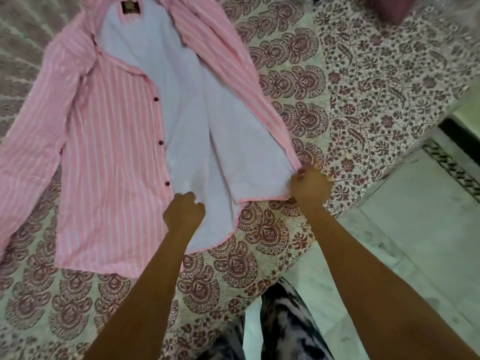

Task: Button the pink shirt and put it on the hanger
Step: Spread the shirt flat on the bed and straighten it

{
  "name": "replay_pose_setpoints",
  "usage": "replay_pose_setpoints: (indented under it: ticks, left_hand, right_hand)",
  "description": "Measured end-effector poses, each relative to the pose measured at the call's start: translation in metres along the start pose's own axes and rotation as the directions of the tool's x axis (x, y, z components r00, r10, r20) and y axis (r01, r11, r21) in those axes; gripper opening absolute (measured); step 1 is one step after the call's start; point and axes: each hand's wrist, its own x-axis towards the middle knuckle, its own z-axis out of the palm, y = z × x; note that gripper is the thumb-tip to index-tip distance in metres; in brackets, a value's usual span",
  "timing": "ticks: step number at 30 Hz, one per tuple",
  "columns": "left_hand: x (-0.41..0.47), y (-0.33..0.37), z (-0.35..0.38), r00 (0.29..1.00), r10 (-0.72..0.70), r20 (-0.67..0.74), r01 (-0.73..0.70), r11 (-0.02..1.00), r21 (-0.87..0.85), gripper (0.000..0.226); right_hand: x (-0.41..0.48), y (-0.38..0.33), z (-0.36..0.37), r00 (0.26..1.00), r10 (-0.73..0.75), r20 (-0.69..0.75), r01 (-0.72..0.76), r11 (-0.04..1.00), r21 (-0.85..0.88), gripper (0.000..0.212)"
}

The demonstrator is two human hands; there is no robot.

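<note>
The pink striped shirt point(104, 152) lies face up and unbuttoned on the bed, its pale inner side showing down the middle. Dark buttons point(160, 142) run along the edge of its left front panel. My right hand point(309, 187) grips the lower corner of the right front panel, which is folded outward. My left hand point(184, 214) is closed into a fist on the pale lining near the hem, just right of the button edge; whether it pinches cloth I cannot tell. No hanger is in view.
A patterned bedsheet point(363, 87) with maroon floral print covers the bed. The bed's edge runs diagonally at the right, with pale marble floor point(415, 229) beyond it. My legs in black-and-white trousers point(285, 320) stand at the bed's near edge.
</note>
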Motion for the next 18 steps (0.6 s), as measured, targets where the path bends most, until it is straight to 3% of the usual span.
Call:
replay_pose_setpoints:
  ticks: [3,5,7,9,12,14,15,16,18]
  left_hand:
    - [-0.006,0.027,0.0,0.978,0.204,-0.046,-0.209,0.94,-0.271,0.032]
    - [-0.01,0.047,-0.007,0.968,0.239,-0.08,-0.247,0.836,-0.491,0.027]
    - [-0.014,0.058,-0.02,0.983,0.184,0.03,-0.095,0.632,-0.769,0.031]
    - [-0.012,0.055,-0.033,0.979,0.115,0.17,0.105,0.431,-0.896,0.047]
    - [-0.008,0.031,-0.044,0.968,0.04,0.249,0.224,0.322,-0.92,0.07]
    - [-0.006,0.012,-0.047,0.972,0.088,0.219,0.19,0.256,-0.948,0.078]
    - [-0.005,0.001,-0.048,0.971,0.127,0.201,0.166,0.241,-0.956,0.067]
    - [-0.005,-0.007,-0.048,0.972,0.151,0.179,0.135,0.262,-0.956,0.049]
    - [-0.006,-0.016,-0.047,0.992,0.087,0.094,0.046,0.447,-0.893,0.017]
  right_hand:
    - [-0.009,-0.012,-0.008,0.963,-0.265,-0.041,0.266,0.928,0.261,0.012]
    - [-0.031,-0.03,-0.012,0.864,-0.487,-0.129,0.497,0.782,0.375,0.013]
    - [-0.055,-0.049,-0.011,0.739,-0.665,-0.105,0.627,0.623,0.467,0.013]
    - [-0.079,-0.065,-0.004,0.603,-0.797,-0.005,0.626,0.47,0.622,0.011]
    - [-0.103,-0.08,0.014,0.443,-0.895,0.059,0.63,0.357,0.689,0.022]
    - [-0.107,-0.083,0.022,0.419,-0.898,0.135,0.591,0.382,0.71,0.03]
    - [-0.109,-0.084,0.028,0.405,-0.9,0.161,0.576,0.388,0.72,0.031]
    - [-0.11,-0.085,0.031,0.416,-0.892,0.179,0.551,0.403,0.731,0.03]
    - [-0.112,-0.085,0.035,0.521,-0.833,0.187,0.465,0.46,0.756,0.031]
